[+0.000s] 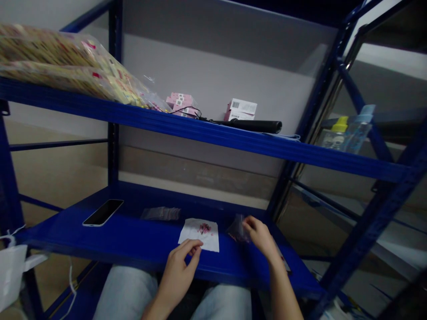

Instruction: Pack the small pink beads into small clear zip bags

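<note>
Clear bag at right hand, peak away, long axis unclear

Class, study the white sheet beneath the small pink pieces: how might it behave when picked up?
The white sheet looks thin, so it is probably light and floppy. The pink pieces sit in a loose heap with strays, so tilting would likely spill them.

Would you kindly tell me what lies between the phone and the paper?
Some clear plastic lies between the phone and the paper, as the head view shows.
</note>
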Tool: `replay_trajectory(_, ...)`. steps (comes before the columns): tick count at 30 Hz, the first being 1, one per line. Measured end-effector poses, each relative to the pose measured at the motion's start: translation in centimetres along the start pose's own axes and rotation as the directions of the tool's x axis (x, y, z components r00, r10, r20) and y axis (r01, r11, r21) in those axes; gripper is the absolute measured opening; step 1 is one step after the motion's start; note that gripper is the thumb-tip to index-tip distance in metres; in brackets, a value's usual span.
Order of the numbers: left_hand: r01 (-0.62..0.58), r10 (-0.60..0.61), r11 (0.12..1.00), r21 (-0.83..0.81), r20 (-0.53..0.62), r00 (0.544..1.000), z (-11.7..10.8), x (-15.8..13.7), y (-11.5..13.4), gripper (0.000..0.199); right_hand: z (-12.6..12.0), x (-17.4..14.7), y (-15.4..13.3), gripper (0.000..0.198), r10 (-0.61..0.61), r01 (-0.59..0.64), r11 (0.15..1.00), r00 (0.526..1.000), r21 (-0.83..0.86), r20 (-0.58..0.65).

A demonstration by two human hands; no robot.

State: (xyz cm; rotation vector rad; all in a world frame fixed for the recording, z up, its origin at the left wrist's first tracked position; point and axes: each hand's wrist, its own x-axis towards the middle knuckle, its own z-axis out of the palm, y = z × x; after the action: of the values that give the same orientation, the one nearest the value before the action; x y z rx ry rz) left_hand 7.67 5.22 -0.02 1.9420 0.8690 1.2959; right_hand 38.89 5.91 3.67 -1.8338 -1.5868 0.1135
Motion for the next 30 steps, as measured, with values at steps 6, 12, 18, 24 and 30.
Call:
replay_trajectory(6,-0.046,0.052,0.995,-0.093,0.053,0.997,1.2,1.3,3.4,0.023,3.7,-5.6,-9.5,0.024,-0.109,0.156,0.932,0.981,0.327,-0.159)
replay_trajectory(12,0.061,-0.066,0.973,-0.222,-0.016,0.998,0.4,1.1,2.1,0.022,8.3,-8.4,-13.7,0.027,-0.043,0.033,0.631,0.999,0.775,-0.007)
replay_trajectory(18,0.167,-0.201,0.891,-0.421,-0.038,0.979,0.5,0.3,0.3,0.021,9.8,-9.1,-13.8,0.022,-0.05,0.053,0.578,0.998,0.815,-0.029)
replay_trajectory(24,0.19,-0.229,0.881,-0.434,-0.039,0.973,0.5,-0.1,-1.0,0.024,10.3,-9.8,-13.7,0.026,-0.062,0.065,0.61,0.997,0.79,-0.035)
replay_trajectory(30,0.202,-0.225,0.897,-0.394,-0.013,0.974,-0.4,0.1,-1.2,0.03,10.7,-9.5,-13.9,0.026,-0.122,0.092,0.643,0.992,0.76,-0.017)
